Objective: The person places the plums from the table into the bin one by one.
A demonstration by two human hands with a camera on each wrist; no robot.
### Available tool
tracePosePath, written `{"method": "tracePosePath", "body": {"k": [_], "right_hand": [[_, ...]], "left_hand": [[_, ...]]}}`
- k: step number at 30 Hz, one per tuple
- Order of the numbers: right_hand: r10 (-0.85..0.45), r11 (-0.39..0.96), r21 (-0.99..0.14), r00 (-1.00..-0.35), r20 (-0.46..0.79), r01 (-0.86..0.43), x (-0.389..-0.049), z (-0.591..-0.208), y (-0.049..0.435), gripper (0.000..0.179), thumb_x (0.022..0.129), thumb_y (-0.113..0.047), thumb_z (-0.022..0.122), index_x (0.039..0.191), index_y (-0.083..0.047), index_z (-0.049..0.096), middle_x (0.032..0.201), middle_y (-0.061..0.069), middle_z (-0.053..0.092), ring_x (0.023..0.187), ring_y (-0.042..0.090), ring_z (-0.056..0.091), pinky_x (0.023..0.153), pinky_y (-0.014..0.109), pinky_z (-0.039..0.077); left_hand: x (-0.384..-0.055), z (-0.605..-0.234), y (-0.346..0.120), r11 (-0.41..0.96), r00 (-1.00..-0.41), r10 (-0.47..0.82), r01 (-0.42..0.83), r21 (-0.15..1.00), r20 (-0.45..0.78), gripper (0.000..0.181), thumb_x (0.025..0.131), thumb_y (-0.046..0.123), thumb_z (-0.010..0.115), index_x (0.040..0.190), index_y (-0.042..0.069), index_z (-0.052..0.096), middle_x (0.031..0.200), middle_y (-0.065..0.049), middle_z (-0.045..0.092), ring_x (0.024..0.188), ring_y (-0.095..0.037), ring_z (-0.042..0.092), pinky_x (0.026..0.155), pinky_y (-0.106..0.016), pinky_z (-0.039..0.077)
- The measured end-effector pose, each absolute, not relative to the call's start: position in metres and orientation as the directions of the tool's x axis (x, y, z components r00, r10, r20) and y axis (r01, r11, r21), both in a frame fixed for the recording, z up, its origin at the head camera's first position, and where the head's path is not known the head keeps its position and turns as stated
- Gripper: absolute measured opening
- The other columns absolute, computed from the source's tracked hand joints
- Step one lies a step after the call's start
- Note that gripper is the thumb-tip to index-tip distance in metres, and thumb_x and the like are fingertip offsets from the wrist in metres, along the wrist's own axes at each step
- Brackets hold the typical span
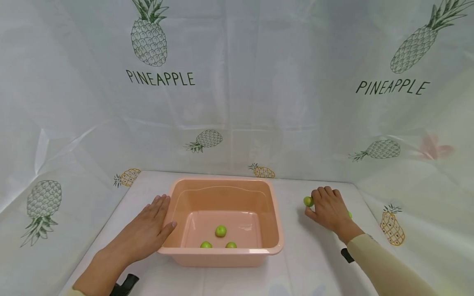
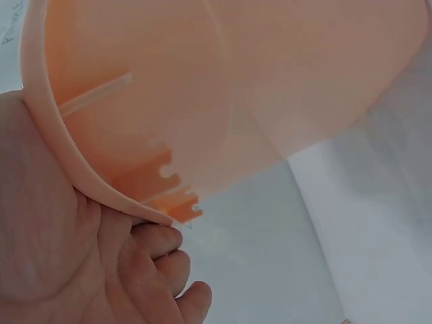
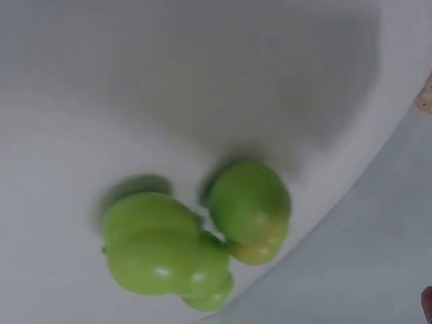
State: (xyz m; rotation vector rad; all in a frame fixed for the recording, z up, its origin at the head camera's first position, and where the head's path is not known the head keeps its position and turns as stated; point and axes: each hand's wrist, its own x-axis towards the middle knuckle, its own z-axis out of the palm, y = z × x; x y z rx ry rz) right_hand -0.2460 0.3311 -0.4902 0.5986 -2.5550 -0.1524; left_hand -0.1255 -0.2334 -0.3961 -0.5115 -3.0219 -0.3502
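A peach-coloured plastic basin (image 1: 220,258) stands on the table with three small round green fruits (image 1: 220,231) in it. At its left rim rests my left hand (image 1: 153,230), fingers extended along the outside and thumb over the edge. The left wrist view shows the palm of that hand against the basin's rim (image 2: 64,145). To the right of the basin, my right hand (image 1: 329,209) pinches a small green fruit (image 1: 308,201) between thumb and fingers. Several more green fruits (image 3: 158,246) lie on the table in the right wrist view, blurred; in the head view the right wrist mostly hides them.
White cloth (image 1: 296,271) covers the table. A pale plastic sheet (image 1: 237,102) printed with pineapples hangs behind it and along both sides. Black straps (image 1: 126,284) show at both wrists.
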Motion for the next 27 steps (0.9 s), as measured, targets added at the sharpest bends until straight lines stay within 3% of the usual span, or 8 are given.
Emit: {"method": "tracePosePath", "body": {"k": [13, 27], "right_hand": [[-0.483, 0.868, 0.182, -0.694, 0.535, -0.463, -0.238, -0.453, 0.294, 0.031, 0.082, -0.038, 0.063, 0.087, -0.008, 0.055, 0.080, 0.003, 0.052, 0.077, 0.026, 0.047, 0.070, 0.041, 0.039], [-0.493, 0.840, 0.094, -0.682, 0.540, -0.534, -0.220, -0.390, 0.221, 0.033, 0.085, -0.041, 0.068, 0.087, -0.009, 0.059, 0.084, 0.003, 0.057, 0.080, 0.025, 0.048, 0.072, 0.039, 0.037]], "left_hand": [[-0.128, -0.394, -0.235, 0.924, -0.941, 0.325, 0.337, 0.179, 0.094, 0.079, 0.109, 0.044, 0.053, 0.160, -0.012, 0.031, 0.167, -0.032, 0.030, 0.157, -0.050, 0.027, 0.124, -0.066, 0.029], [-0.126, -0.391, -0.234, 0.931, -0.942, 0.324, 0.334, 0.151, 0.083, 0.080, 0.109, 0.047, 0.052, 0.160, -0.011, 0.031, 0.168, -0.031, 0.029, 0.157, -0.050, 0.026, 0.126, -0.066, 0.027]]}}
